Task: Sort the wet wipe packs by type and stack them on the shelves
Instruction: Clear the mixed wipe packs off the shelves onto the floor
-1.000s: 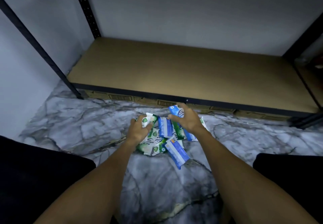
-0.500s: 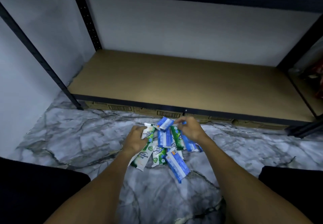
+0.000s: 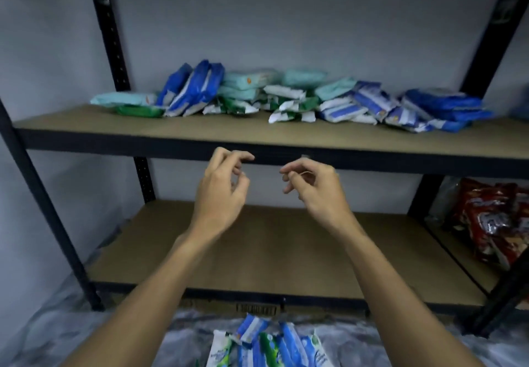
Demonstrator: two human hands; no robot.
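A mixed row of wet wipe packs (image 3: 289, 97), blue, teal and green-white, lies unsorted along the upper shelf (image 3: 257, 135). A small pile of blue and green-white packs (image 3: 266, 343) lies on the marble floor at the bottom of the view. My left hand (image 3: 221, 189) and my right hand (image 3: 313, 186) are raised side by side in front of the upper shelf's dark front edge. Both have loosely curled fingers and hold nothing. The lower shelf (image 3: 272, 249) behind my forearms is bare board.
Black metal uprights (image 3: 110, 26) frame the rack on both sides. Red snack bags (image 3: 492, 220) sit on the neighbouring shelf at the right. A grey wall backs the rack, and a cardboard strip (image 3: 256, 308) lies under the lower shelf's front rail.
Both hands let go of the packs on the floor pile and rose to the upper shelf's edge. The view tilted up, bringing the upper shelf and its packs into sight.
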